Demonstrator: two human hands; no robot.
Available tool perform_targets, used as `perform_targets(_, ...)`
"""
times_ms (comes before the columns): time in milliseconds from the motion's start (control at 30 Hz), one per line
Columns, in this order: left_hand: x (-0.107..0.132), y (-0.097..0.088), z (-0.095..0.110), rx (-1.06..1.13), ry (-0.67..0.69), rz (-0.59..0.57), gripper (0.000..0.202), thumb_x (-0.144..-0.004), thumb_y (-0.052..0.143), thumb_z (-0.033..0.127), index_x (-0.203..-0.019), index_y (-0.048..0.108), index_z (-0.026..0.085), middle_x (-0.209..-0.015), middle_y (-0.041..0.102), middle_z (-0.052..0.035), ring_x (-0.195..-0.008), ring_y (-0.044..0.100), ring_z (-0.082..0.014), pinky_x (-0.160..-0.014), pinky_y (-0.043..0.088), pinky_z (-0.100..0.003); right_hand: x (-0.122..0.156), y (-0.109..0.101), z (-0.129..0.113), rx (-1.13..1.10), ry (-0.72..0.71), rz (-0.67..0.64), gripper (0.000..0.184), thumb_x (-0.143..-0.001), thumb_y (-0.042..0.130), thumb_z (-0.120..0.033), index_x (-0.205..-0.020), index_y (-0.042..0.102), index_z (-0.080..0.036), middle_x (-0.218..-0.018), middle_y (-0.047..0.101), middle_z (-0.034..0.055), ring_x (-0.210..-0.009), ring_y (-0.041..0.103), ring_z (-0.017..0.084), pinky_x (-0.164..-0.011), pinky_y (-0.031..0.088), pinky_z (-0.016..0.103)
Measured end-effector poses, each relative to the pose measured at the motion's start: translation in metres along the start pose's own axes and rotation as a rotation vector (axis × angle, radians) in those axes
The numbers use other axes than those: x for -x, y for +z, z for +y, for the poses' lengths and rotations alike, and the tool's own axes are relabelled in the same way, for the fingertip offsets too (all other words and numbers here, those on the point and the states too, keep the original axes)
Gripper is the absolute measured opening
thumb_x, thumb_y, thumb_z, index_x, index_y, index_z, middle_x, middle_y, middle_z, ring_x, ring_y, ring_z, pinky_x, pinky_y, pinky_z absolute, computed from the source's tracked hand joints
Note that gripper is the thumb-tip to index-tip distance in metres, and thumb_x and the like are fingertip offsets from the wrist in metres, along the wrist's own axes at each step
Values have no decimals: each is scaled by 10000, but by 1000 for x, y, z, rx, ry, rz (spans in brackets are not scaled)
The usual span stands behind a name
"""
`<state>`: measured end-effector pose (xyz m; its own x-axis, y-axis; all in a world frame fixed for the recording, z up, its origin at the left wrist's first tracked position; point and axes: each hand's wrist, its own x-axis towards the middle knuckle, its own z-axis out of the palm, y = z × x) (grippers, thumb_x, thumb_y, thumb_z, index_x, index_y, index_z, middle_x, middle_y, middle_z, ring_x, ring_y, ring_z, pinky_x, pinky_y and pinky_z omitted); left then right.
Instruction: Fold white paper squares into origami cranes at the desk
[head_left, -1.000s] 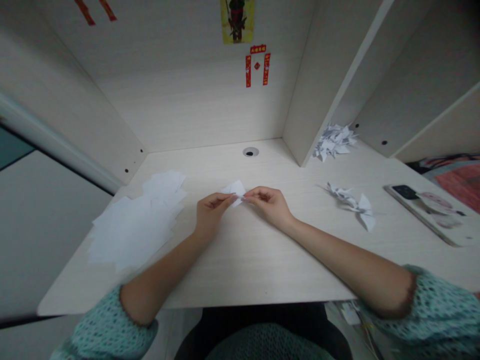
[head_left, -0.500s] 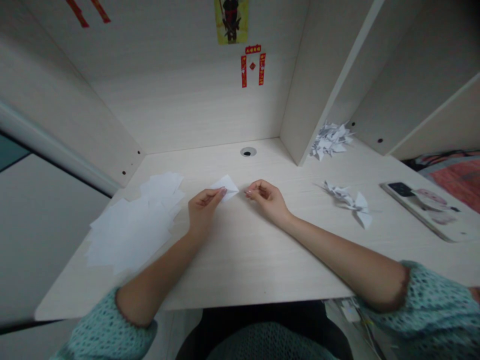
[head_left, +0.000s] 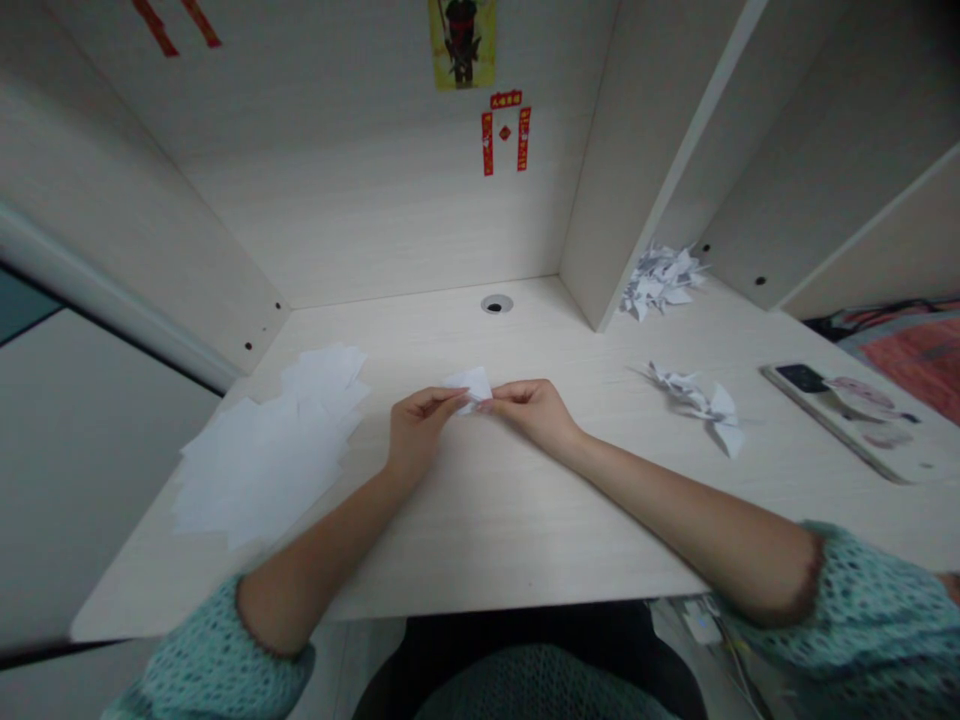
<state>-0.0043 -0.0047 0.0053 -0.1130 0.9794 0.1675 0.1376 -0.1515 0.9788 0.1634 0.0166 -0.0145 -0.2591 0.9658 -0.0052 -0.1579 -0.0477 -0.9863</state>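
Note:
A small folded piece of white paper (head_left: pixel 474 381) is held just above the desk, in the middle of the view. My left hand (head_left: pixel 421 425) pinches its left side between thumb and fingers. From the right, my right hand (head_left: pixel 536 410) pinches the opposite edge, its fingertips close to those of the left. The fingers cover the paper's lower part, so its exact folds are hard to make out. Left of my left hand lies a spread pile of flat white paper sheets (head_left: pixel 270 460).
Folded paper pieces (head_left: pixel 697 398) lie on the desk (head_left: pixel 480 530) to the right, near a phone (head_left: pixel 847 420) in a patterned case. Behind the upright divider (head_left: pixel 637 150) is a heap of folded papers (head_left: pixel 664 280). A cable hole (head_left: pixel 496 304) sits near the back panel.
My right hand has moved left and taken hold of the paper's right edge. My left hand has shifted slightly right with the paper, which is now turned.

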Motion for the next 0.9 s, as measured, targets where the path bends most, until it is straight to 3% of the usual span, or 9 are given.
perform_targets(167, 0, -1, -2, -5, -38, 21, 205, -652, 750, 352, -787, 744, 197, -758, 726, -36, -647, 618, -139, -624, 482, -262, -1, 0, -1, -34, 30, 48, 213, -558, 799, -340, -709, 762, -194, -707, 737, 24, -578, 587, 118, -618, 429, 259)
perform_targets(500, -2, 2, -9, 154, -159, -9, 231, -621, 774, 352, -766, 733, 176, -721, 713, -26, -636, 601, -117, -662, 482, -254, -5, -3, -1, 0, 7, 97, 246, -571, 779, -407, -670, 755, -183, -688, 727, 49, -623, 605, 149, -641, 462, 284)
perform_targets(900, -1, 0, -6, 64, -92, -26, 248, -649, 755, 378, -785, 725, 173, -678, 700, -20, -619, 589, -116, -621, 457, -234, -3, -3, -2, 6, 1, 95, 207, -580, 787, -375, -677, 752, -196, -708, 731, 29, -602, 593, 131, -623, 429, 263)
